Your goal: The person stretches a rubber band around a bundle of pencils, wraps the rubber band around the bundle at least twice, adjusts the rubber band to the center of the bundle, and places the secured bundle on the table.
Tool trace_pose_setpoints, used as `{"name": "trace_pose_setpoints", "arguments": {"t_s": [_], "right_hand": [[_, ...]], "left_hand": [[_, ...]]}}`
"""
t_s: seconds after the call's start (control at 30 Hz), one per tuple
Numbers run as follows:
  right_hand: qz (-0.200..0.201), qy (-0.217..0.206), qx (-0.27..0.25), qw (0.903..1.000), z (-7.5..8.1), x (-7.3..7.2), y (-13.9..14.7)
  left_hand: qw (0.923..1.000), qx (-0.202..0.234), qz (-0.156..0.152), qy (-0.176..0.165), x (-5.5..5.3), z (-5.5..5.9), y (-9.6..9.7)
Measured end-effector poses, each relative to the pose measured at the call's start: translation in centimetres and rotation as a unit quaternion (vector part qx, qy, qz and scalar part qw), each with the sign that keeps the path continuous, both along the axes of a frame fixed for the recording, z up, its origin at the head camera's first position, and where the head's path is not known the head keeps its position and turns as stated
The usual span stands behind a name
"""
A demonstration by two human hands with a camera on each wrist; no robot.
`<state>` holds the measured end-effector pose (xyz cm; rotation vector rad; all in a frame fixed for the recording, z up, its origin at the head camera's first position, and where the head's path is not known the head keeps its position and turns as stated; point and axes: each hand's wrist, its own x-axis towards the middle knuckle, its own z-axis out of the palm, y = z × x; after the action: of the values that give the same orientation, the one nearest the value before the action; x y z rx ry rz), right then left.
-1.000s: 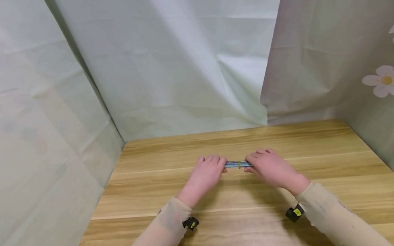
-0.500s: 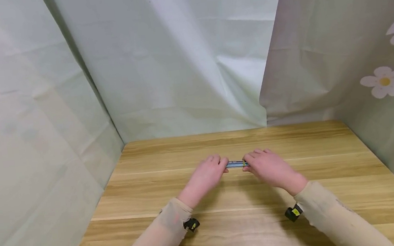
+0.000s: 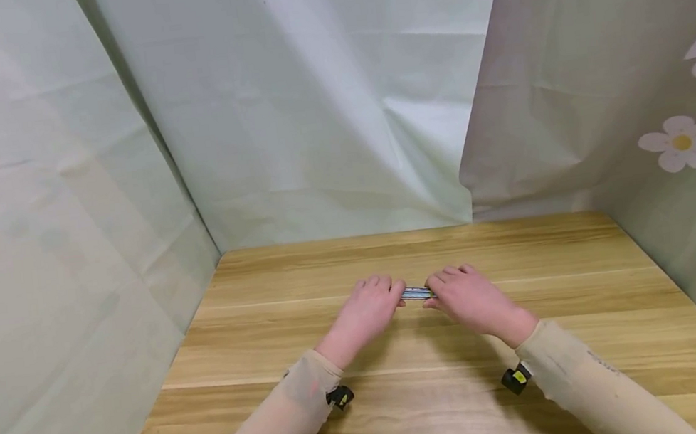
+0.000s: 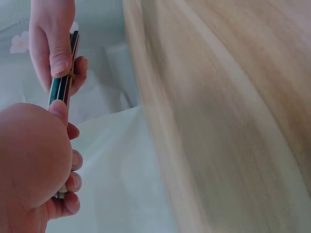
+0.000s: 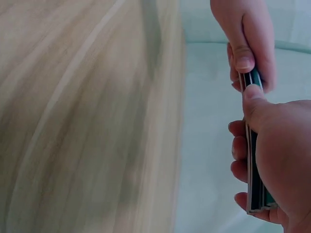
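Note:
Both hands hold one bundle of slim, pencil-like sticks [image 3: 417, 293], dark green with pale stripes, level above the wooden table. My left hand [image 3: 369, 309] grips its left part, thumb along the near side and fingers curled round behind. My right hand [image 3: 472, 299] grips the right part in the same way. Only a short stretch of the bundle shows between the hands. In the left wrist view a yellowish band [image 4: 72, 75] round the sticks is mostly hidden by the right fingers. The bundle's cut end [image 5: 260, 209] pokes out below the right palm.
The wooden table [image 3: 383, 413] spreads beneath both arms. Pale cloth walls [image 3: 310, 107] close it in at the back and on both sides, with printed flowers [image 3: 680, 143] on the right. A small black device [image 3: 517, 378] sits at each wrist.
My right hand has shifted a little to the left, and the gap between the hands is narrower. The yellow band, plainly visible before, is now almost covered by the right fingers.

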<state>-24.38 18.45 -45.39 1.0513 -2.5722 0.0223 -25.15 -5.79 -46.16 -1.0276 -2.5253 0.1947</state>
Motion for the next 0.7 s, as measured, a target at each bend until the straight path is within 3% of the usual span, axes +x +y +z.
{"name": "trace_pose_setpoints", "arguments": {"t_s": [0.1, 0.33, 0.43, 0.7], "right_hand": [[-0.003, -0.017, 0.005, 0.9998, 0.0, 0.1, -0.5], [-0.044, -0.08, -0.05, 0.9946, 0.4, 0.3, -0.5], [-0.05, -0.072, -0.041, 0.9953, 0.5, 0.0, 0.1], [-0.004, -0.036, 0.01, 0.9993, 0.0, -0.3, -0.4]], "left_hand": [[0.9997, -0.013, -0.01, 0.015, 0.2, -0.1, 0.4], [0.9994, 0.004, 0.004, -0.035, 0.0, -0.3, 0.0], [0.9992, 0.015, 0.017, -0.034, -0.3, -0.5, -0.4], [0.9998, -0.011, 0.01, -0.013, 0.2, -0.2, 0.2]]}}
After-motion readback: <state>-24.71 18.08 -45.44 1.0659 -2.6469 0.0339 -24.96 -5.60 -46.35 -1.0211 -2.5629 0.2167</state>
